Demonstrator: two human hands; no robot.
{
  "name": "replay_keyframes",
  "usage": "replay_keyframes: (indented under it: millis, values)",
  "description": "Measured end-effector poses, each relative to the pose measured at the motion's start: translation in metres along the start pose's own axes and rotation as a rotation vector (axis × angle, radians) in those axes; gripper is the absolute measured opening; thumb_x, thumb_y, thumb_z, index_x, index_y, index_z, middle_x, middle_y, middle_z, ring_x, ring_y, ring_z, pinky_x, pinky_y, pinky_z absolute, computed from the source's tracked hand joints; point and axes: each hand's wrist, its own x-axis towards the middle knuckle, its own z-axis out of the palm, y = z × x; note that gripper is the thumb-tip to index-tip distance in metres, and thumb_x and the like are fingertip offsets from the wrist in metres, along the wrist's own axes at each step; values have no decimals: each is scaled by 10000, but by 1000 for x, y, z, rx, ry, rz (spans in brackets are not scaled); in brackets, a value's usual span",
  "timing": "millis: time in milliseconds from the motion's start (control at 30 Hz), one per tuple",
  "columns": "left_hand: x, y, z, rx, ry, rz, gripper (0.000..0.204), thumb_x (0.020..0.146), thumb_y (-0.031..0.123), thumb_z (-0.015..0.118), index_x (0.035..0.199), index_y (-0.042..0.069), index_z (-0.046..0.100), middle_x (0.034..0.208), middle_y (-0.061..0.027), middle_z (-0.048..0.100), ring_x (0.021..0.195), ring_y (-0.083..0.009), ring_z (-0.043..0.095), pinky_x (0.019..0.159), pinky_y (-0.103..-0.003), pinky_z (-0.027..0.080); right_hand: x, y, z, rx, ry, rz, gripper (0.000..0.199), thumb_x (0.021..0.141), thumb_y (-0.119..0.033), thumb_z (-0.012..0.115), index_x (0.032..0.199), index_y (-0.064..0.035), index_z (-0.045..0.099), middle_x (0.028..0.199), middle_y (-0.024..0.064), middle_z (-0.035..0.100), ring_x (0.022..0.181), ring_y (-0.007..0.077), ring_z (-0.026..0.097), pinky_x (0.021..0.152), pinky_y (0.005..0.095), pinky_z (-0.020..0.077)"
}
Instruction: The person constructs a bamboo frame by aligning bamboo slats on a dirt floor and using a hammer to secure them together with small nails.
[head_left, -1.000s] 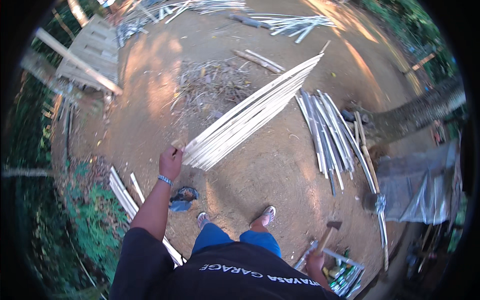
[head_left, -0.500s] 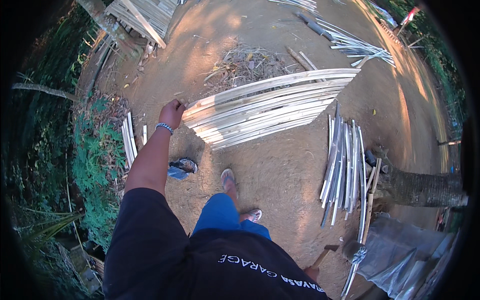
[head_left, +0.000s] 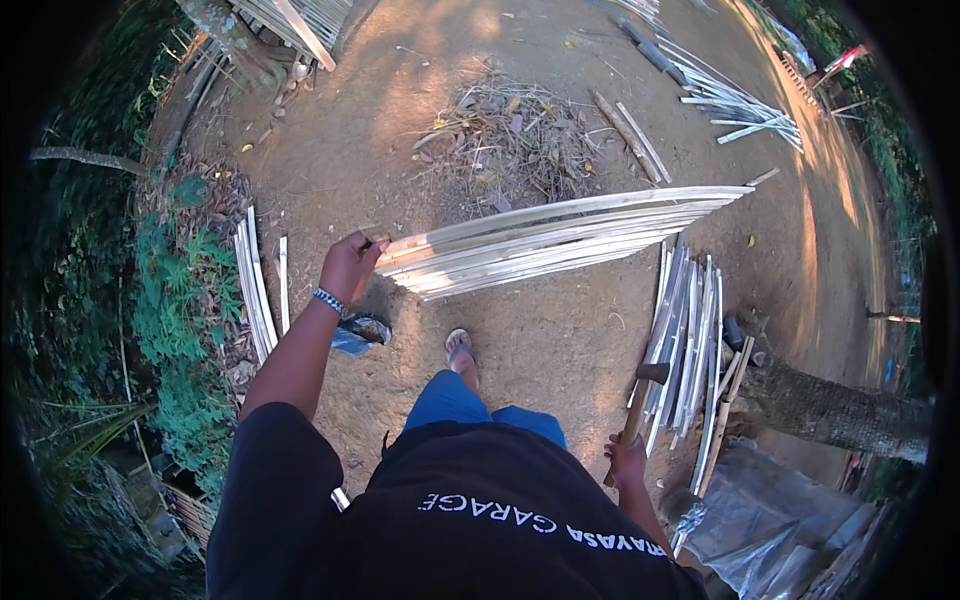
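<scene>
A panel of pale split-bamboo slats (head_left: 540,241) spans the middle, tilted, with its slats running left to right. My left hand (head_left: 352,268) is closed on the panel's upper left corner. Low on the right, my right hand (head_left: 627,460) grips the wooden handle of a hammer (head_left: 634,420), its dark head pointing up and away from me. The hammer is apart from the panel. How the slats are joined cannot be made out.
Loose strips (head_left: 684,345) lie in a bundle at right, beside a tree trunk (head_left: 835,395) and plastic sheeting (head_left: 775,510). A dry debris heap (head_left: 525,140) lies beyond the panel. A dark bag (head_left: 362,333) sits near my feet. More strips (head_left: 258,285) lie left.
The panel's far edge has come down and toward me, and it looks narrower. My right hand has risen into view with the hammer. My left hand keeps its grip, slightly lower.
</scene>
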Motion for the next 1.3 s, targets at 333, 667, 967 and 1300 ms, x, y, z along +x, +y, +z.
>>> replay_keyframes:
  millis: [333,667,967,1300]
  values:
    - [-21,-17,11,-188,43,25,279,935,236,722,1027,-27,736,966,-146,739,884,-209,714,796,-335,556,23,25,-35,-745,29,106,259,878,-124,624,1132,-75,622,1058,198,716,1037,391,680,907,480,527]
    - [-25,9,-10,-138,124,32,279,878,87,761,1135,29,668,1094,-77,716,997,-168,679,888,-335,528,60,28,-96,-809,-6,216,292,890,-212,665,1137,-65,614,1105,237,687,1071,416,659,898,483,532]
    - [-29,106,-13,399,192,-99,354,792,124,798,1117,31,693,1018,-131,740,943,-277,713,855,-377,536,120,17,-147,-709,32,109,299,899,-253,681,1121,-67,605,1052,243,694,1022,426,668,861,499,535]
    - [48,248,136,452,-160,278,799,807,418,803,1426,15,499,1399,-222,564,1318,-390,518,1113,-454,403,147,49,-198,-724,-3,294,332,911,-182,636,1217,-59,594,1185,222,675,1139,396,646,957,466,526]
